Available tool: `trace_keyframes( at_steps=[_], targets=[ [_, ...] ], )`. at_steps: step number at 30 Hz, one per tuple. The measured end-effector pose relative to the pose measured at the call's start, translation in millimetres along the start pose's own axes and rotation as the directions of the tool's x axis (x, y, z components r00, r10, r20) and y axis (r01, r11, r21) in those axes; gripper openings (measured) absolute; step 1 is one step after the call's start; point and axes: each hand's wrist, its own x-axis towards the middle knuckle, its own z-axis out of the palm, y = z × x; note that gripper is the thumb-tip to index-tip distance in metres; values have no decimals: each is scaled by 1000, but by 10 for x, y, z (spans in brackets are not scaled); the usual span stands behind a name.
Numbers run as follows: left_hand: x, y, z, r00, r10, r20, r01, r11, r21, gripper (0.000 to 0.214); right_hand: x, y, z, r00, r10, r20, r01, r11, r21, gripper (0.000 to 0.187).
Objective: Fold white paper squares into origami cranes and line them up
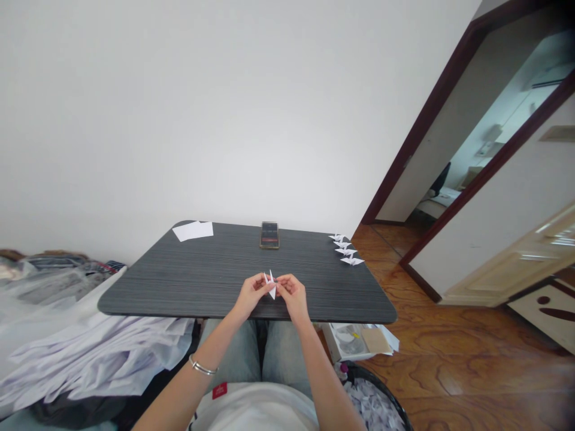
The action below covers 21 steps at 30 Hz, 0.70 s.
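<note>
Both my hands meet above the front edge of the table. My left hand (250, 296) and my right hand (291, 296) pinch a small white folded paper crane (271, 285) between them, its pointed parts standing up and down. Several finished paper cranes (345, 249) stand in a row along the table's far right edge, well away from my hands. A dark grey wood-grain table (211, 269) lies under my hands. Loose white paper sheets (193, 230) lie at its far left corner, and a smartphone (269, 234) lies at the far middle.
A black wastebasket (372, 404) full of paper scraps stands by my right knee, beside an open box (354, 341). White cloth (90, 365) is heaped to the left. A wall rises behind the table, and a doorway opens at right.
</note>
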Motion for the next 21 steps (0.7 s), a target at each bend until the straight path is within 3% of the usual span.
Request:
trace_keyframes(
  at_steps=[10, 21],
  targets=[
    [-9, 3, 27, 998, -40, 58, 46, 995, -93, 30, 8, -10, -57, 988, -1, -152, 12, 997, 77, 16],
    [-15, 7, 21, 996, -37, 86, 41, 998, -41, 25, 31, -103, -149, 996, 1, 85, -1, 1000, 4, 22]
  ],
)
